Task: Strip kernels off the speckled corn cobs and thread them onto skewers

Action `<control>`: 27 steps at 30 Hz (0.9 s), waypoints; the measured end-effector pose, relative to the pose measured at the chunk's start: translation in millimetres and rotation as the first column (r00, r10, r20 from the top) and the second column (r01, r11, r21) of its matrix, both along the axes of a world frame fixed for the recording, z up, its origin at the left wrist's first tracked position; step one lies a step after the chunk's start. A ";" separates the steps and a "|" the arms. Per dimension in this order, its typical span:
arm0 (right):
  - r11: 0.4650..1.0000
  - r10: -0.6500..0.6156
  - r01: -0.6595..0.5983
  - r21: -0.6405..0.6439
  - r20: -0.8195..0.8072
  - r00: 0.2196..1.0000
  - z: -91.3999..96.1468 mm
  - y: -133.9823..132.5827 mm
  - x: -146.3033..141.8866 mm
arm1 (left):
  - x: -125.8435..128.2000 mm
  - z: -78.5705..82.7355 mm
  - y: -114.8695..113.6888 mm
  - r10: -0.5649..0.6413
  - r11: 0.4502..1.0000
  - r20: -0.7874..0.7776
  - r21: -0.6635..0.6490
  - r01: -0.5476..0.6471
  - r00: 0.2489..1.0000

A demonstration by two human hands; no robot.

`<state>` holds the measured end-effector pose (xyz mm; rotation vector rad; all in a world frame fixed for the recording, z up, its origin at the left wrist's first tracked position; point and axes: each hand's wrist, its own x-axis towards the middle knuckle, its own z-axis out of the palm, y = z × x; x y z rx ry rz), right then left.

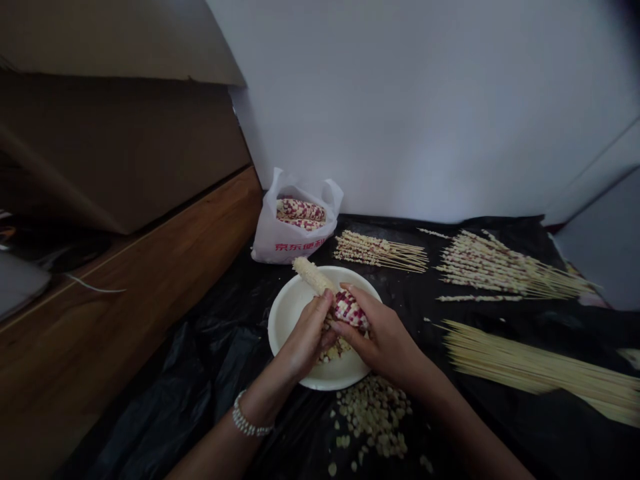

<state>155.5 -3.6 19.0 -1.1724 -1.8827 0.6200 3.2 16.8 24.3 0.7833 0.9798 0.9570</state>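
Both my hands grip one corn cob (345, 308) over a white bowl (287, 313). My left hand (305, 340), with a bead bracelet on its wrist, is closed on the cob's middle, thumb pressed on the kernels. My right hand (383, 337) wraps the near end, which still carries red and white kernels. The cob's far end (313, 275) is stripped bare and points up and left. Loose kernels lie in the bowl under my hands. More loose kernels (375, 417) are scattered on the black plastic sheet (200, 373) in front of the bowl.
A white plastic bag (295, 233) with more red-and-white cobs stands behind the bowl by the wall. Skewers threaded with kernels (380, 251) and a larger pile (500, 270) lie at the back right. Bare bamboo skewers (530, 367) lie right. A wooden ledge (125, 300) runs along the left.
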 end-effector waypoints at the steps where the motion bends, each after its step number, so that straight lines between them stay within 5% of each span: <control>1: 1.000 0.006 -0.006 -0.001 0.006 1.000 1.0 -0.6 -0.6 | 0.0 -0.3 0.1 -0.008 1.000 -0.011 0.007 0.008 1.000; 7: 0.999 0.004 -0.002 -0.038 0.057 0.998 2.4 -3.1 -4.1 | -0.2 -3.8 2.7 -0.002 0.992 -0.106 0.122 0.015 0.994; 14: 0.983 0.116 -0.127 -0.136 -0.082 0.990 6.4 -3.4 -5.0 | -5.2 -7.0 7.2 0.116 0.949 -0.343 0.315 -0.002 0.932; 27: 0.971 0.120 -0.147 -0.186 -0.147 0.982 11.4 -1.1 0.3 | -4.3 -9.3 1.7 -0.037 0.997 -0.054 0.060 0.040 0.998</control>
